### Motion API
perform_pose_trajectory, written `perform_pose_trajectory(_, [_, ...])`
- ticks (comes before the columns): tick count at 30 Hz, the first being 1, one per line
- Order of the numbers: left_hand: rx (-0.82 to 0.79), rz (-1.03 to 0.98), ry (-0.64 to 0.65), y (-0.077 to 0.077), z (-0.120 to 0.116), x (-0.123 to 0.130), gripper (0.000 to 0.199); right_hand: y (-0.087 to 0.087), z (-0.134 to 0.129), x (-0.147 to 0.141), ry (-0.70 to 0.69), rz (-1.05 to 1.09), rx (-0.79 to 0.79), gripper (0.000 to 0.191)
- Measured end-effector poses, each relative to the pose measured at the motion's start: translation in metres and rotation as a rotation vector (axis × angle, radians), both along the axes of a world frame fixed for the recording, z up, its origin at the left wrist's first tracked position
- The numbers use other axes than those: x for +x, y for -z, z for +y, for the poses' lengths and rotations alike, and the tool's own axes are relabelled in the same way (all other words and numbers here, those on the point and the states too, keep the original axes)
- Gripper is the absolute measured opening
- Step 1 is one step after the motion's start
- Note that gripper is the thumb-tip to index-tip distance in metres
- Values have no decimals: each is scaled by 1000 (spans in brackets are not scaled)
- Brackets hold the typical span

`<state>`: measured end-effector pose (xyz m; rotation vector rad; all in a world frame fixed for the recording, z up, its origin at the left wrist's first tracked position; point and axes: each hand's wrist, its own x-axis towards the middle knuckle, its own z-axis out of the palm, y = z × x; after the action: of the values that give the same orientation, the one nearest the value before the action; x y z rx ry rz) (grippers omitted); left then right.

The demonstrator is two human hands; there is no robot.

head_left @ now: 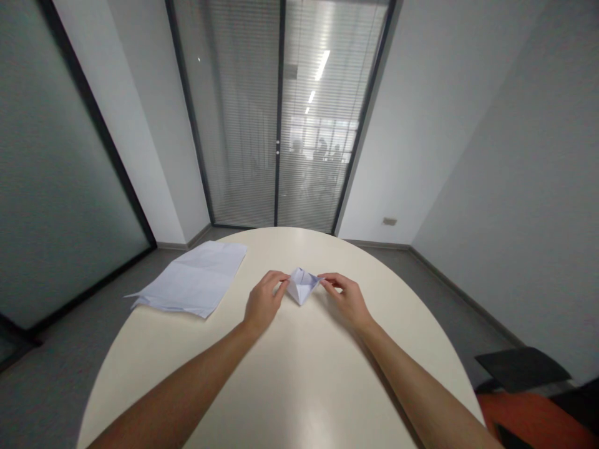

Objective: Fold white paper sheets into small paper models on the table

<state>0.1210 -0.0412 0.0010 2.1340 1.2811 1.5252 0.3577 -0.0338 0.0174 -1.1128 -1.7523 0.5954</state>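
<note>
A small folded white paper piece [302, 285] is held up between both hands near the middle of the head view, its faces creased and partly spread, with a point at the bottom. My left hand [266, 300] pinches its left corner between thumb and fingers. On the other side, my right hand [345, 298] grips the right corner the same way. Beneath them lies a round cream table [290, 374].
A loose stack of white paper sheets [194, 279] lies on the table's left side, partly over the edge. An orange and black chair [528, 411] stands at the lower right. Behind the table are a glass partition with blinds [243, 125] and pale walls.
</note>
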Motion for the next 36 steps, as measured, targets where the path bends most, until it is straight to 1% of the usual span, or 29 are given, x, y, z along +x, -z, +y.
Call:
perform_pose_trajectory(7, [-134,-179,-27,9,8,-3,13,4,7,7,64,134,-33,37])
perform_pose_trajectory(15, [-218,-314,-49,11,13,-7,17,8,13,9,48,327,-73,42])
perform_pose_trajectory(19, [-227,-331,-79,11,14,-8,18,7,12,9,43,333,-90,44])
perform_pose_trajectory(24, [-233,-343,-125,9,16,-8,18,7,12,8,77,322,-99,45])
perform_pose_trajectory(27, [-231,-338,-150,10,18,-7,17,8,12,9,102,297,-103,44])
perform_pose_trajectory(30, [-223,-289,-181,13,19,-8,14,11,13,10,153,215,-126,40])
perform_pose_trajectory(31, [-223,-254,-191,14,18,-8,18,12,13,11,167,187,-135,38])
perform_pose_trajectory(34, [-231,-119,-232,17,16,-10,39,16,15,12,174,115,-157,31])
perform_pose_trajectory(36, [-181,-23,-267,17,13,-10,46,19,15,12,155,79,-177,27])
